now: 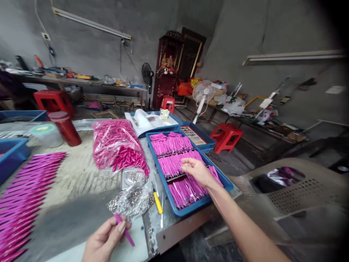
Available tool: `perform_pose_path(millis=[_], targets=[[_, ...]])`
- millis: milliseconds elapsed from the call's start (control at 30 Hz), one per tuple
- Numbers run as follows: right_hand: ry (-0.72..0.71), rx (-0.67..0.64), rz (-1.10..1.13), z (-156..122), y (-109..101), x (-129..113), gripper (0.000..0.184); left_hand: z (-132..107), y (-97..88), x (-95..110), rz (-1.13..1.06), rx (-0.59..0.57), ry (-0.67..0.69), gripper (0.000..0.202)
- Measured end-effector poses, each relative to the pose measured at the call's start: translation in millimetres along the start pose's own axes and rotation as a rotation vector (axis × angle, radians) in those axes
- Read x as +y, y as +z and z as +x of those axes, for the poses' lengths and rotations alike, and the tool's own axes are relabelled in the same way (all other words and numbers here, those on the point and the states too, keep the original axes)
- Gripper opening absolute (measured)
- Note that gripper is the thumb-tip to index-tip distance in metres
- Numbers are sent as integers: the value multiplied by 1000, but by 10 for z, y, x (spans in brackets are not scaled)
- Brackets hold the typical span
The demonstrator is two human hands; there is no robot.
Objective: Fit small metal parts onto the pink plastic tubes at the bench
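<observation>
The left hand (105, 236) is at the bottom of the frame, a little left of the middle. Its fingers and thumb are pinched shut on a thin pink piece (124, 230), which pokes out slanted toward the lower right. The piece is held just above the tabletop (79, 174).

The right hand (197, 171) is in the middle of the frame, reaching over a blue tray (196, 207). The tray is full of pink sticks (185, 189) lying in three bunches. The fingers are curled down onto the sticks, but it is too hard to see if they grip one.

Between the two hands lie small clear bags of shiny metal bits (132, 198) and a yellow-handled tool (157, 203). Above those is a big clear bag of pink caps (117, 145). Rows of pink pens (24, 196) lie along the left edge. A red jar (65, 128) stands in the upper left.

A card (193, 135) with coloured squares lies behind the tray. Its writing is too small to read.
</observation>
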State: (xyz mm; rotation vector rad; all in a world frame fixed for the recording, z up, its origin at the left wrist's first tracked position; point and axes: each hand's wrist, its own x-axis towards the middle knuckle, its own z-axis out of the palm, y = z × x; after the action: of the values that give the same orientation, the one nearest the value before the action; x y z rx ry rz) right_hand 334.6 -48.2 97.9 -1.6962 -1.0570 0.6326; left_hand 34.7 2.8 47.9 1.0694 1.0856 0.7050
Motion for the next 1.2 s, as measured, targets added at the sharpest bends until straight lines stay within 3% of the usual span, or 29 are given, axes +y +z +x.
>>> perform_pose_path(millis=[67, 200, 333, 467, 800, 1200], targets=[[38, -123, 174, -198, 228, -87, 27, -32, 78, 61, 27, -34, 75, 36], [139, -275, 290, -560, 694, -170, 26, -80, 229, 156, 55, -119, 187, 29], [161, -359, 347, -800, 1080, -152, 27, -100, 290, 141, -31, -160, 163, 28], [199, -431, 377, -920, 1329, -122, 32, -102, 275, 38, -122, -177, 128, 27], [106, -468, 346, -1026, 1419, -70, 24, -125, 199, -70, -231, -214, 69, 25], [141, -416, 386, -1063, 1464, -64, 25, -132, 189, -118, -262, -215, 20, 25]])
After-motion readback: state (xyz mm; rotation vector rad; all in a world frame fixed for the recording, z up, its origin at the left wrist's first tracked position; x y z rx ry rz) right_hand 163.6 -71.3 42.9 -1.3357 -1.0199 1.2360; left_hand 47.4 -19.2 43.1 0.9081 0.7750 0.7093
